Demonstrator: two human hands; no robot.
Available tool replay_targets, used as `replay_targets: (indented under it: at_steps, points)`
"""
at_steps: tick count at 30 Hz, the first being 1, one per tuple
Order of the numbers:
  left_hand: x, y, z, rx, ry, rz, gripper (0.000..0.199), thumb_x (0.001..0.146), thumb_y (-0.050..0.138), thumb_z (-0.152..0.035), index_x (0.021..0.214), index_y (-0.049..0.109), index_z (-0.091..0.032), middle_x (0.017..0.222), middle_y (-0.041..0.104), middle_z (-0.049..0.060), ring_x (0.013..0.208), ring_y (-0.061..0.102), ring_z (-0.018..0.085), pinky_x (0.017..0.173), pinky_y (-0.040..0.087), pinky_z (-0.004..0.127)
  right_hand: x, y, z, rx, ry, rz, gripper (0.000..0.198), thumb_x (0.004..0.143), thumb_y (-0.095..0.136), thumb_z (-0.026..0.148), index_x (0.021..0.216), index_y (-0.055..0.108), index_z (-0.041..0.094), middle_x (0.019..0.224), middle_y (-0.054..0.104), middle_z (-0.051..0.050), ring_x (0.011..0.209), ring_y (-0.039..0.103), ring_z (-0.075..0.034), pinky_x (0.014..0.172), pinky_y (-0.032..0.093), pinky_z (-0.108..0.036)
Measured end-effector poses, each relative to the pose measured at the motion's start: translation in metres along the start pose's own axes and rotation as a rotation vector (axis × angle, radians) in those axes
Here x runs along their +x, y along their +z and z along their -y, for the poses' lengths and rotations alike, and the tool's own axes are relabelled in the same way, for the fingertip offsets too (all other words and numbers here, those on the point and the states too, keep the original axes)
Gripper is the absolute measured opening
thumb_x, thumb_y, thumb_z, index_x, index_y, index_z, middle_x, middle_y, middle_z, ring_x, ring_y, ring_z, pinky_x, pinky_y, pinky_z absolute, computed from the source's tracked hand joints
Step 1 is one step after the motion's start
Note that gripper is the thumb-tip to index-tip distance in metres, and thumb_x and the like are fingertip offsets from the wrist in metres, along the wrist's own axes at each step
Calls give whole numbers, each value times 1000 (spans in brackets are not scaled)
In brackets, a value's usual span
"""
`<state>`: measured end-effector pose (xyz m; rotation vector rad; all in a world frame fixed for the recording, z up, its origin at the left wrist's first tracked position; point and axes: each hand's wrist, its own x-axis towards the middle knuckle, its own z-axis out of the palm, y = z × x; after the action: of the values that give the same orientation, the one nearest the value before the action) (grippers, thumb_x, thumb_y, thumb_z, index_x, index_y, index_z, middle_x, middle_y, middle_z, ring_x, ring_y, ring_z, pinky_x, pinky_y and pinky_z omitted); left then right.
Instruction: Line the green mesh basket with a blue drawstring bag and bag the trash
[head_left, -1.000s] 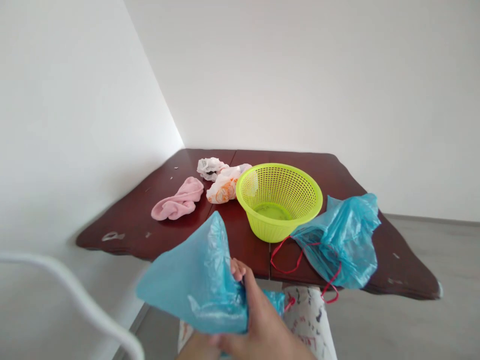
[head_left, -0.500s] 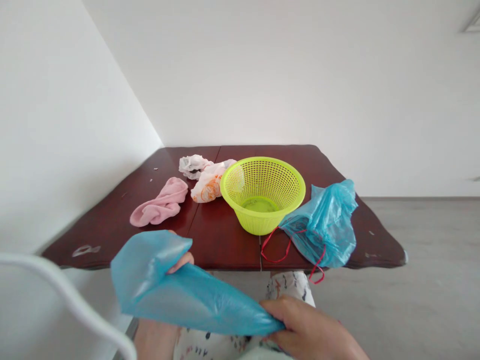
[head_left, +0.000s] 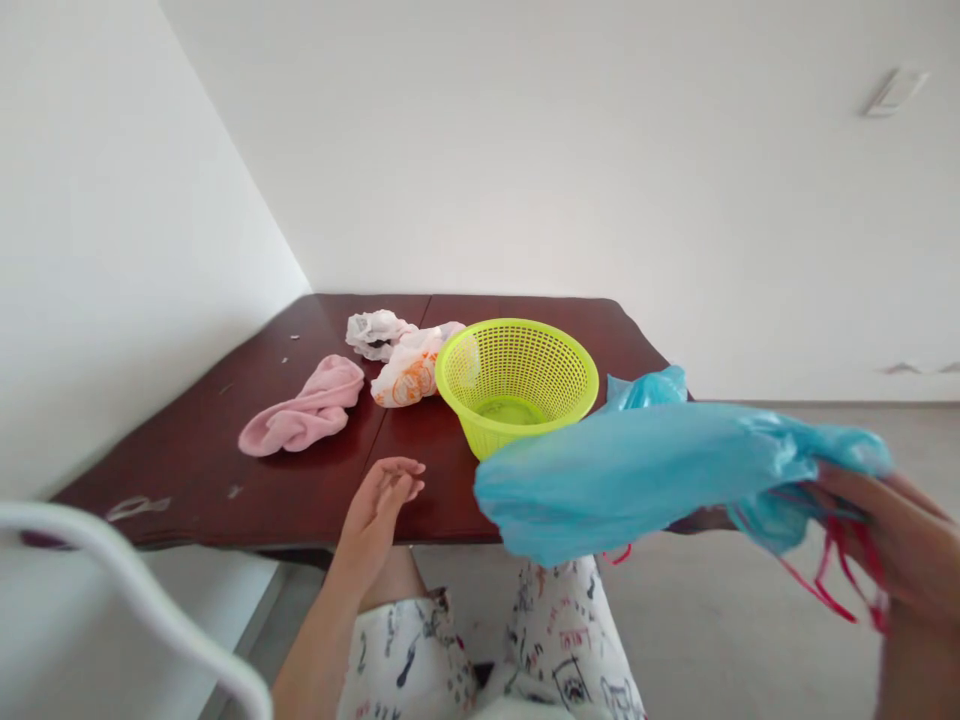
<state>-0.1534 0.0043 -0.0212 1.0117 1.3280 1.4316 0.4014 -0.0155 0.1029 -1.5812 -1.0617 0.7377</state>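
Observation:
My right hand point(head_left: 892, 540) grips the gathered end of a blue plastic drawstring bag point(head_left: 615, 480). The bag stretches sideways to the left in the air, in front of the basket and over the table's front edge, and red drawstrings point(head_left: 832, 575) dangle below the hand. Empty, with fingers slightly curled and apart, my left hand point(head_left: 382, 495) hovers by the front edge of the table. A second blue plastic bag point(head_left: 651, 387) lies on the table, mostly hidden behind the held one. The lime-green plastic basket point(head_left: 517, 375) stands upright, its lower right covered by the held bag.
On the dark red wooden table point(head_left: 202, 440) lie a twisted pink cloth point(head_left: 307, 408), a white bag with orange print point(head_left: 411, 372) and a crumpled clear plastic bag point(head_left: 375, 332). A blurred white cable point(head_left: 150, 590) curves across the lower left. Walls stand behind and left.
The held blue bag has swung from lower left to the right, drawn out by my right hand. My left hand has let go of it. The view has shifted slightly right.

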Motion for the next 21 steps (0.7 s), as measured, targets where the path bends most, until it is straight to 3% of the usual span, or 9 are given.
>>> replay_targets:
  at_steps: [2, 5, 8, 10, 12, 14, 16, 18, 21]
  points:
    - [12, -6, 14, 119, 26, 1, 48, 89, 97, -63, 107, 82, -21, 109, 86, 11, 101, 79, 27, 98, 66, 38, 31, -4, 25, -22, -6, -159, 64, 86, 97, 82, 92, 92, 19, 113, 92, -24, 87, 85, -25, 78, 57, -49]
    - [32, -18, 28, 237, -30, 38, 54, 89, 93, -70, 105, 81, -20, 100, 86, 11, 92, 79, 26, 91, 65, 38, 71, 4, 73, -355, -68, -288, 65, 106, 79, 69, 91, 90, 7, 106, 90, -27, 78, 82, -17, 73, 48, -49]
    - [46, -25, 29, 255, -88, 59, 59, 86, 94, -74, 106, 80, -21, 98, 87, 11, 79, 76, 23, 80, 64, 36, 103, 30, 126, -772, -161, -113, 76, 103, 66, 70, 85, 89, -1, 95, 89, -25, 92, 85, -17, 76, 45, -46]
    - [51, -26, 26, 223, -122, 58, 62, 83, 95, -76, 106, 79, -20, 97, 87, 10, 70, 71, 19, 74, 64, 34, 121, 52, 159, -905, -208, -23, 86, 97, 55, 74, 78, 84, -5, 102, 88, -28, 111, 84, -18, 78, 44, -46]
    - [52, -27, 22, 192, -147, 56, 64, 81, 97, -75, 107, 79, -20, 99, 87, 10, 67, 70, 17, 71, 65, 33, 135, 72, 185, -911, -296, -94, 95, 95, 38, 74, 63, 73, -8, 112, 86, -34, 121, 81, -21, 77, 41, -50]
    - [52, -29, 21, 173, -158, 54, 64, 81, 98, -74, 109, 80, -19, 101, 87, 10, 67, 71, 17, 71, 66, 32, 145, 85, 200, -840, -508, -300, 97, 95, 24, 73, 56, 65, -6, 121, 83, -35, 125, 79, -21, 78, 40, -55]
    - [52, -32, 23, 172, -152, 56, 63, 83, 97, -73, 111, 80, -19, 102, 87, 11, 69, 72, 17, 72, 67, 32, 150, 93, 200, -764, -762, -525, 102, 100, 17, 73, 71, 72, -8, 129, 82, -33, 127, 78, -20, 81, 41, -54]
    - [51, -35, 26, 186, -136, 70, 63, 86, 95, -74, 113, 80, -19, 102, 87, 10, 72, 73, 18, 74, 67, 32, 153, 99, 188, -730, -920, -644, 100, 112, 22, 69, 113, 80, -13, 140, 80, -31, 128, 78, -19, 85, 43, -47]
    - [51, -39, 31, 216, -127, 107, 69, 87, 90, -81, 115, 79, -19, 102, 85, 9, 76, 74, 19, 78, 68, 34, 160, 115, 148, -673, -930, -566, 61, 121, 54, 42, 165, 61, 0, 144, 82, -28, 117, 83, -25, 91, 51, -42]
